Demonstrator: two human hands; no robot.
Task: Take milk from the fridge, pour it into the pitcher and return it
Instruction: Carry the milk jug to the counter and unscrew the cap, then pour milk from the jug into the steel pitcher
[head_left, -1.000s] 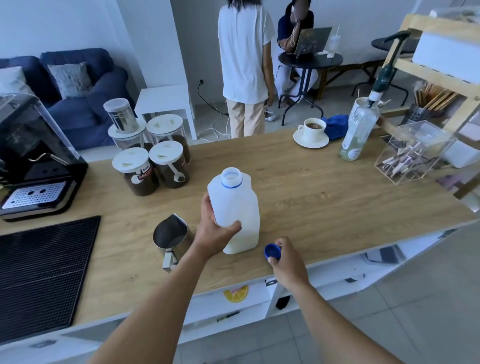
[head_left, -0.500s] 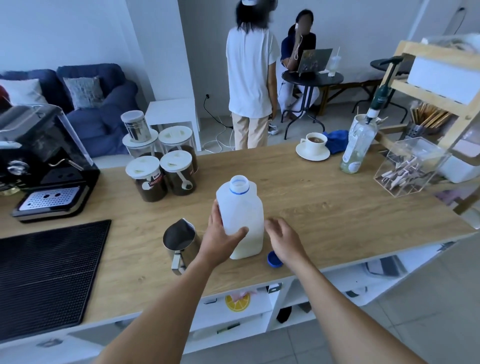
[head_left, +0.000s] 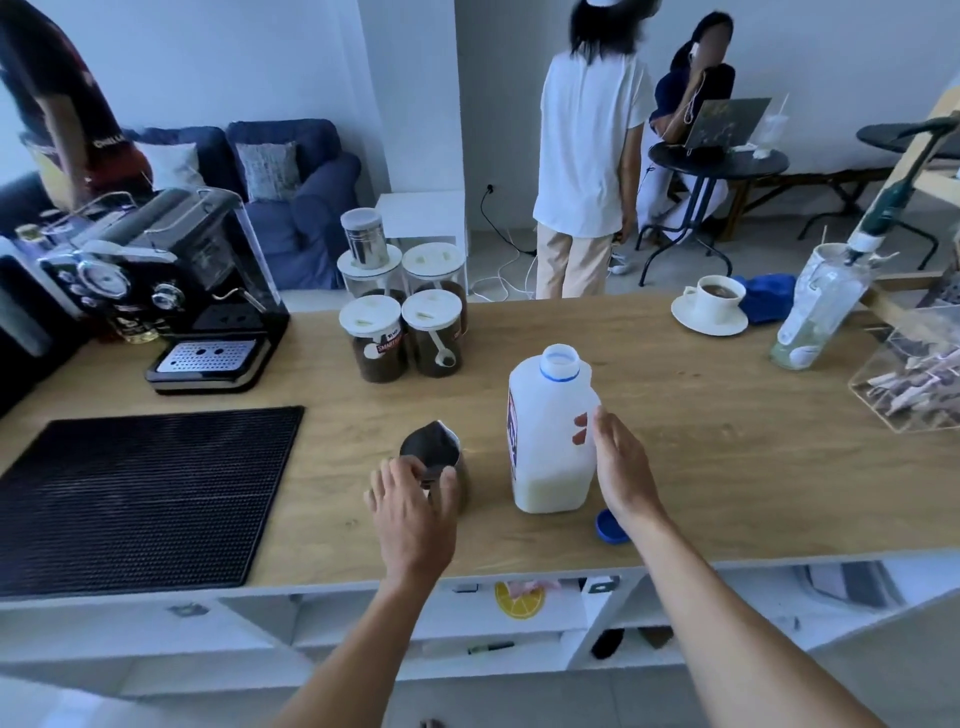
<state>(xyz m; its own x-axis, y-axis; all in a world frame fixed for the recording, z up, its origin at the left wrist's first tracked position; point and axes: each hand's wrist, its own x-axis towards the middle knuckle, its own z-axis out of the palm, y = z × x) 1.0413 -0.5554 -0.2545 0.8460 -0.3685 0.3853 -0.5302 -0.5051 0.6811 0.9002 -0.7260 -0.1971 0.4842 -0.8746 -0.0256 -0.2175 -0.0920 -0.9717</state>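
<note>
Surface (head_left: 727, 441): pale wood, carrying everything below.
Espresso machine (head_left: 156, 291): black, sitting at the far left.
Mat (head_left: 140, 493): black ribbed, lying flat in front of the machine.
Jars (head_left: 373, 343): four with white lids, standing clustered two by two; a steel canister (head_left: 364, 238) is standing on the back left one.
Cup (head_left: 719, 299): white, sitting on a saucer (head_left: 709, 322) at the far edge, a blue cloth (head_left: 771, 301) lying just beside it.
Glass bottle (head_left: 818, 312): standing upright at the right, carrying a green spout.
Clear box (head_left: 914, 374): sitting at the right edge, holding packets.
Background: a person in a white top (head_left: 587, 145) is standing beyond the surface; another person (head_left: 696, 88) is sitting behind a laptop (head_left: 727, 122) at a round black table (head_left: 717, 161); a blue sofa (head_left: 301, 208) is standing against the wall.
</note>
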